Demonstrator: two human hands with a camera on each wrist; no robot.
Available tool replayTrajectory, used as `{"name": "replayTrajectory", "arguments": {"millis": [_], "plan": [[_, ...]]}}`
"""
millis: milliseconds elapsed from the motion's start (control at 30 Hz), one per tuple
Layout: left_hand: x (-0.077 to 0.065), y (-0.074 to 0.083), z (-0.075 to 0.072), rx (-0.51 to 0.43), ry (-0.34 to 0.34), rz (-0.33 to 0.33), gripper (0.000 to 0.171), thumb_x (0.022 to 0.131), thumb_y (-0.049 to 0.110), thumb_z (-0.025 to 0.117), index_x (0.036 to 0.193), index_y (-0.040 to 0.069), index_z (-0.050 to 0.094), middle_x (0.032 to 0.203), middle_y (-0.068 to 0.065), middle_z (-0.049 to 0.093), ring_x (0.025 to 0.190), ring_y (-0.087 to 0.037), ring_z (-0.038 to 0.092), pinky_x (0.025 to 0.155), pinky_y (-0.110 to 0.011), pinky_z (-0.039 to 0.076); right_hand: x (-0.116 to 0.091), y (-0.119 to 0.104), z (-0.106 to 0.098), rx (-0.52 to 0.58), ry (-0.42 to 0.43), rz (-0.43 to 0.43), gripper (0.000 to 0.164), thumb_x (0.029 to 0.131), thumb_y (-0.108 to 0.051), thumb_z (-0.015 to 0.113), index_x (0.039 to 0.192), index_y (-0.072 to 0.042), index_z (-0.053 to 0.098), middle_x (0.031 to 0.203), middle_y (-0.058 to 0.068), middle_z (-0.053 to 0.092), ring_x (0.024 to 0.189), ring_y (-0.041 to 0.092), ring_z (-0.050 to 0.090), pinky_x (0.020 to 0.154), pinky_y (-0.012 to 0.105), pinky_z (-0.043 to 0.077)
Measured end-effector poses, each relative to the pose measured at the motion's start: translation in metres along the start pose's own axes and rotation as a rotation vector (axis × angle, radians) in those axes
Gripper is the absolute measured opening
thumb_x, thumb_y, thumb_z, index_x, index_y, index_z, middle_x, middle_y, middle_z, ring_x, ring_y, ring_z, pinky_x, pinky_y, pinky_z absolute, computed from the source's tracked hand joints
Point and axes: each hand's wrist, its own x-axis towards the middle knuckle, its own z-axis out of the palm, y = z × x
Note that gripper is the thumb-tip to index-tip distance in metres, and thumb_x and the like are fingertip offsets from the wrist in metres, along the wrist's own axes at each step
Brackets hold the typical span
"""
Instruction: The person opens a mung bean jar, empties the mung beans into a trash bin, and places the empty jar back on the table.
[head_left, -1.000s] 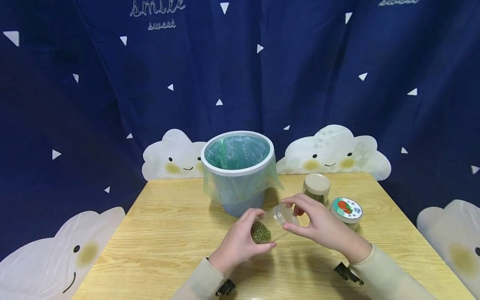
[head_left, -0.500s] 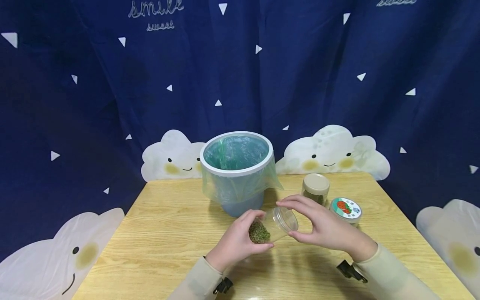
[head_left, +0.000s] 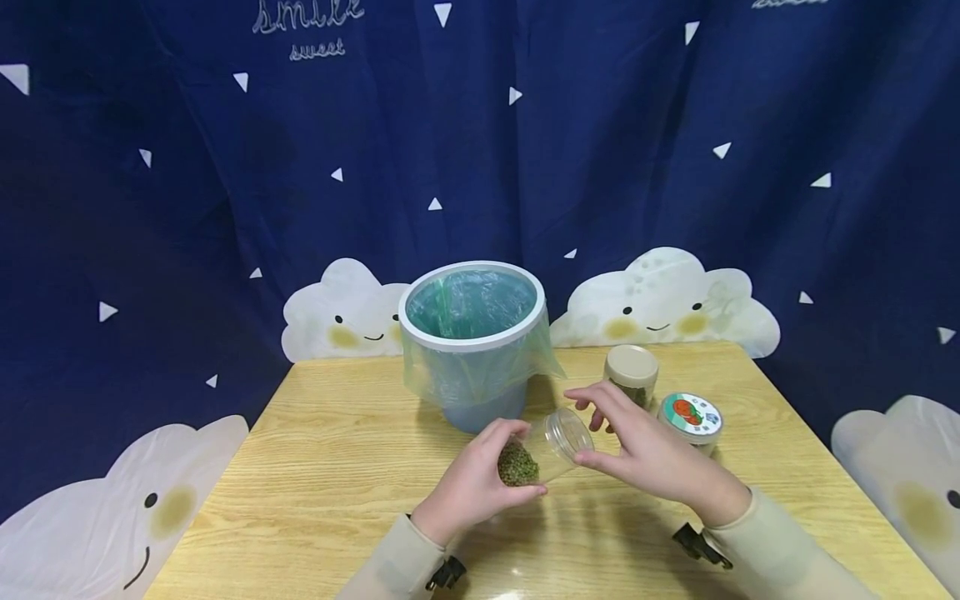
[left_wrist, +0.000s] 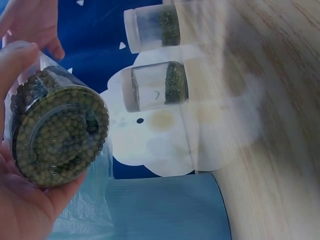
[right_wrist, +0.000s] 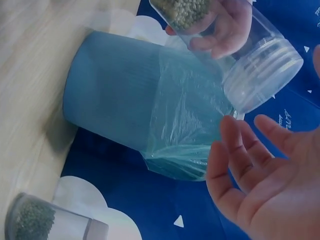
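My left hand (head_left: pixel 468 487) grips a clear plastic jar (head_left: pixel 551 454) by its base end, above the table. The jar tilts with its threaded mouth towards the right. Green mung beans (head_left: pixel 517 467) lie heaped at its base end; in the left wrist view they show through the jar's bottom (left_wrist: pixel 62 135). My right hand (head_left: pixel 641 446) is beside the mouth, thumb near the lower edge and loosely bent fingers above. In the right wrist view those fingers (right_wrist: pixel 232 150) hold nothing. Whether the thumb touches the rim, I cannot tell.
A blue bin with a white rim (head_left: pixel 474 343) and a thin greenish liner stands behind the jar. To the right on the wooden table (head_left: pixel 330 450) are a beige-lidded jar (head_left: pixel 632 367) and a jar with a tomato-picture lid (head_left: pixel 692 415). A blue curtain (head_left: pixel 480 167) hangs behind.
The right hand's fingers were at the jar's mouth, then spread wider around it; now they are lifted off above it. The left hand and its jar have hardly moved.
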Motion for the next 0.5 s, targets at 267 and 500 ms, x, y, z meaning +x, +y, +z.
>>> {"name": "replayTrajectory", "arguments": {"millis": [267,500], "plan": [[-0.0004,-0.0011,0.0013,0.017,0.0,0.002,0.078,0.075,0.035,0.094,0.138,0.011,0.053,0.127,0.001,0.063,0.112,-0.011,0.062,0.1,-0.03,0.055,0.0005,0.0015,0.0074,0.042,0.016,0.007,0.055,0.092,-0.04,0.078,0.137,-0.02,0.055,0.12,-0.005,0.055,0.093,0.006,0.054,0.07,0.022,0.05],[-0.0007,-0.0012,0.0011,0.022,-0.003,0.003,0.077,0.075,0.034,0.094,0.138,0.013,0.054,0.127,0.001,0.063,0.111,-0.01,0.063,0.099,-0.029,0.055,0.0001,0.0011,0.0049,0.034,0.028,-0.08,0.052,0.092,-0.031,0.08,0.137,-0.02,0.058,0.123,-0.003,0.057,0.094,0.005,0.054,0.074,0.022,0.051]]}}
